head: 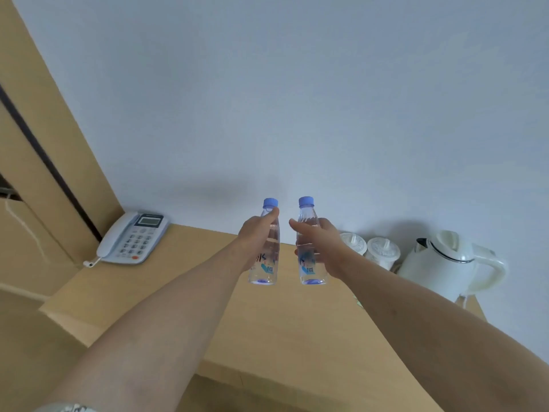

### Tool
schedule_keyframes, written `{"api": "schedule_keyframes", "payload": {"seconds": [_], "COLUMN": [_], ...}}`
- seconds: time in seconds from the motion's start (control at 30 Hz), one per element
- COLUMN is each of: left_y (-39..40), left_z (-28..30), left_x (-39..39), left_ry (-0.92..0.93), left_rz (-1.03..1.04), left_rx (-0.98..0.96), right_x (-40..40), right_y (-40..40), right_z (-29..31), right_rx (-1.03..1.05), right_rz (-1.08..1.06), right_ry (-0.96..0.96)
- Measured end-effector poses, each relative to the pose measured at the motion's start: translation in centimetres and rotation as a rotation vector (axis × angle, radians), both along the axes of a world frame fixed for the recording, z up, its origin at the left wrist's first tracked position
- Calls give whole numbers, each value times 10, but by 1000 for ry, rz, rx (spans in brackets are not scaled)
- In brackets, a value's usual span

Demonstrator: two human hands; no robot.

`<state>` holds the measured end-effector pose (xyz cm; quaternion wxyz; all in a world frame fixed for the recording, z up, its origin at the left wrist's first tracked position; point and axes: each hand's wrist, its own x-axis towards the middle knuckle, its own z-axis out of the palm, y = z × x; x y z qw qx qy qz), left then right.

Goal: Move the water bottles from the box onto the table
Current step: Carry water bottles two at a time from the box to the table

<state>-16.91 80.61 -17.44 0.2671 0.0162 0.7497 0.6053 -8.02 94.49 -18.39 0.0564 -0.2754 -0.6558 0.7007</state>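
Observation:
Two clear water bottles with blue caps stand upright side by side over the middle of the wooden table (pixel 297 328). My left hand (pixel 255 236) grips the left bottle (pixel 269 263) around its upper body. My right hand (pixel 323 245) grips the right bottle (pixel 309 263) the same way. Both bottle bases sit at or just above the tabletop; contact cannot be told. The box is out of view.
A white desk telephone (pixel 130 239) lies at the table's back left corner. Two lidded white cups (pixel 368 249) and a white electric kettle (pixel 445 263) stand at the back right against the pale wall. A wooden panel rises on the left.

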Motion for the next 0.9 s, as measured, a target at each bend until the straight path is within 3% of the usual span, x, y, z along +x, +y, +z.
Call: {"api": "schedule_keyframes", "payload": {"seconds": [0.27, 0.47, 0.6, 0.9], "left_y": [27, 45, 60, 98], "left_z": [-54, -69, -78, -106], "left_x": [-93, -121, -124, -118], "left_ry": [-78, -97, 3, 358], "left_rz": [-245, -376, -440, -407], "left_rx": [-57, -83, -173, -412], "right_x": [-61, -71, -75, -90], "right_y": [24, 39, 55, 94], "right_z": [-46, -67, -69, -78], "right_rx": [133, 416, 596, 750], "right_rz": [-162, -164, -113, -139], "right_ry": [-131, -286, -373, -372]}}
